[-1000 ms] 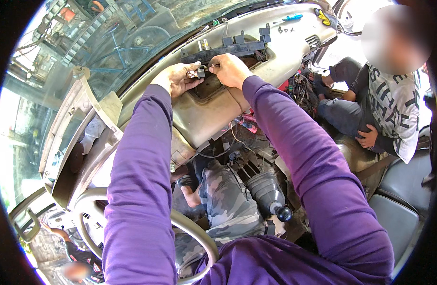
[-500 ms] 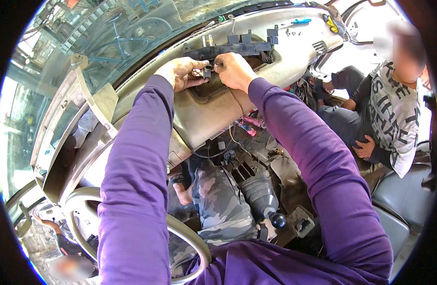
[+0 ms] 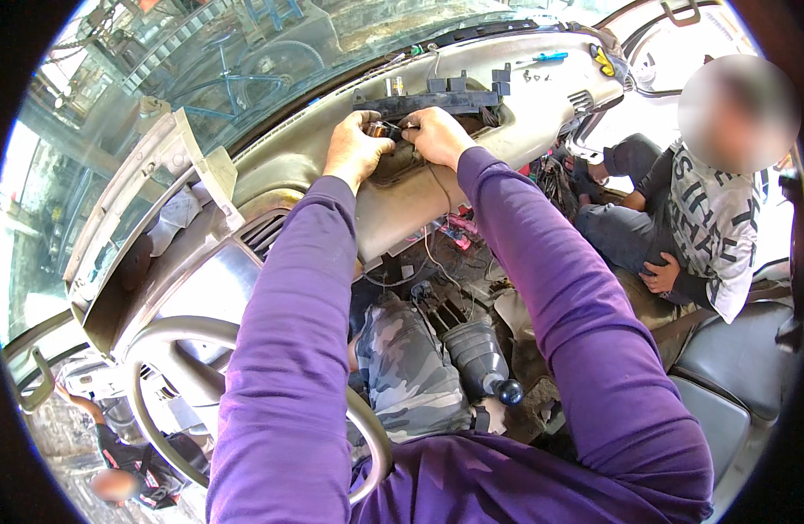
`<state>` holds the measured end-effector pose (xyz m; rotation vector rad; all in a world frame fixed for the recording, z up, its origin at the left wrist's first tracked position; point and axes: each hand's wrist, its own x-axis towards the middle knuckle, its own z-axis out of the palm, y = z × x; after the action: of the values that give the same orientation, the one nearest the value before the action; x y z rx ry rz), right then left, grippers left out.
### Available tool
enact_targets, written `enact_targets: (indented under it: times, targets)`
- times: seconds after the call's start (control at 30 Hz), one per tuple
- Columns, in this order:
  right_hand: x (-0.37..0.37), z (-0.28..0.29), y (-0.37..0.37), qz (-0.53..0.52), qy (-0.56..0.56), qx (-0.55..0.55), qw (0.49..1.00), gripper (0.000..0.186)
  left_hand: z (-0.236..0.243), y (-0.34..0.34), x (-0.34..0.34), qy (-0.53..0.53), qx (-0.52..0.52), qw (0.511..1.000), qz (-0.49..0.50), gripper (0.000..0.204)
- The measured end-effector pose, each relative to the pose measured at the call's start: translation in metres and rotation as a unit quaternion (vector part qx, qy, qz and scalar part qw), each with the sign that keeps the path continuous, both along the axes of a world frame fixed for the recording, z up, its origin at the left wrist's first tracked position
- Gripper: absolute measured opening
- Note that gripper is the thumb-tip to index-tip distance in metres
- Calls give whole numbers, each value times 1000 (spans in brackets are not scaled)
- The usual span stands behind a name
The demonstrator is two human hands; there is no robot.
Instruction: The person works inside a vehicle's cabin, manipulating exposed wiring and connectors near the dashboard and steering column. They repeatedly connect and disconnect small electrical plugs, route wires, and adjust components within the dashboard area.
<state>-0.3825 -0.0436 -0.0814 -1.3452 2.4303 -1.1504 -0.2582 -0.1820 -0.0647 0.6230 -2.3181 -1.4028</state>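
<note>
Over the top of a beige dashboard (image 3: 437, 196), both my hands work close together. My left hand (image 3: 356, 150) is closed on a small dark part (image 3: 382, 131) with a copper-coloured glint; its exact kind is unclear. Against the right side of that part, my right hand (image 3: 441, 140) has its fingertips pinched. What the right fingertips grip, if anything, is too small to make out. Just beyond the hands lies a long black plastic bracket (image 3: 428, 103) with several square black blocks along it. A recess in the dashboard below is partly hidden by my hands.
A blue-handled screwdriver (image 3: 548, 57) and yellow-black gloves (image 3: 603, 61) lie at the dashboard's far right. Below are a steering wheel (image 3: 140, 384), a gear lever (image 3: 508, 391) and someone's camouflage-clad leg (image 3: 402, 358). A seated person (image 3: 716, 227) is at right; loose wires (image 3: 458, 229) hang under the dashboard.
My left hand has turned, its fingers now wrapping the small part, whose copper-coloured side shows. My right fingertips stay close beside it. The whole view has shifted slightly.
</note>
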Motion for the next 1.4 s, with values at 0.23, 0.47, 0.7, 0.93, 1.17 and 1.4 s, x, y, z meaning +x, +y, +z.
enact_targets:
  times: [0.23, 0.47, 0.7, 0.93, 1.17, 1.4]
  targets:
    - [5, 5, 1, 6, -98, -8, 995, 26, -8, -2, 5, 0, -49, 999, -1, 57]
    - [0, 5, 4, 1, -168, -34, 985, 25, 0, 1, 8, -28, -68, 997, -10, 49]
    - [3, 8, 3, -2, -115, -6, 993, 25, -2, -1, 6, -38, -105, 994, -20, 39]
    - [0, 2, 6, 10, -64, -9, 998, 24, -7, -7, -2, -53, -88, 993, -51, 32]
    - [6, 8, 3, 17, -36, -15, 999, 26, -9, -9, -1, -3, -49, 999, -17, 49]
    - [25, 16, -8, 26, -30, 1, 999, 28, 108, 15, 80, -192, -234, 949, -92, 68]
